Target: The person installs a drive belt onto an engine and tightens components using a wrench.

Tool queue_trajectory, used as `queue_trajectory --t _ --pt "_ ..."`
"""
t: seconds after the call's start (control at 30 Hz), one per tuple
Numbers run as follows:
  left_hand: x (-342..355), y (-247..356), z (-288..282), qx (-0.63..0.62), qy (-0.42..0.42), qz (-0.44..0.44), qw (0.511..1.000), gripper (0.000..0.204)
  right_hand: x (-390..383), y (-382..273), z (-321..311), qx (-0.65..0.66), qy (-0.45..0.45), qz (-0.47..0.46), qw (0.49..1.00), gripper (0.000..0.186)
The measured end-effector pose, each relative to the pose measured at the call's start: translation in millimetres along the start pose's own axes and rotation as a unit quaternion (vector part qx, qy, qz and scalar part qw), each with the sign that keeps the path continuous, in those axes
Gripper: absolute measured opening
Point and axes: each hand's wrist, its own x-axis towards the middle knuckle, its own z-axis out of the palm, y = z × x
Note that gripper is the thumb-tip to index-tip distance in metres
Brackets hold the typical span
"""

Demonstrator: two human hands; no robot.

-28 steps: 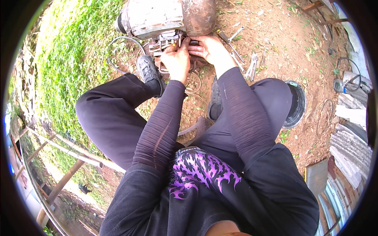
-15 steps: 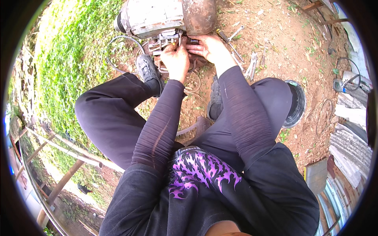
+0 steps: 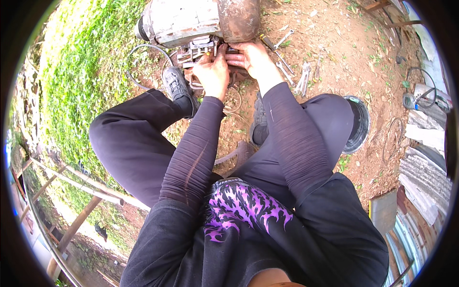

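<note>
A rusty, round-bodied machine (image 3: 184, 23) sits on crumbly soil (image 3: 299, 40). At its blocky near side, the left hand (image 3: 212, 75) bends its fingers, the right hand (image 3: 253, 58) extends straighter ones; I cannot tell their grip.

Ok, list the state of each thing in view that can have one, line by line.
Machine: grimy, rust-stained.
Left grip: at the machine, hold unclear.
Right grip: at the machine, fingers extended, hold unclear.
Cable: bent in a loop.
Wrenches: lying loose, several bunched.
Screwdriver: lying loose.
Left shoe: worn.
Black tub: partly hidden.
</note>
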Motion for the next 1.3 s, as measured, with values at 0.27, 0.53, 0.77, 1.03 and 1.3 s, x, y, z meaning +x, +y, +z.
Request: queue_trajectory --t 0.27,0.53,0.77,1.03,1.3 --pt "7.1 -17.7 -11.9 0.044 -0.032 -0.008 0.998 0.022 -2.8 -8.2 7.2 -0.023 -0.002 0.046 0.999 0.036" --pt "5.8 -14.4 -9.7 -0.037 -0.049 -0.038 0.997 0.019 -3.3 -9.0 6.9 -0.021 -0.012 0.037 0.999 0.038" --pt "7.0 -10.9 -14.6 0.179 -0.087 0.106 0.974 0.020 7.3 -0.3 -4.6 0.036 -0.012 0.016 0.999 0.037" --pt "1.1 -16.9 -4.4 0.135 -0.021 0.060 0.989 0.028 4.8 1.4 2.5 -0.042 0.032 -0.004 0.999 0.034" --pt "0.9 -1.2 -6.7 0.144 -0.061 0.023 0.987 0.023 3.3 4.2 3.1 -0.024 0.031 -0.023 0.999 0.031"
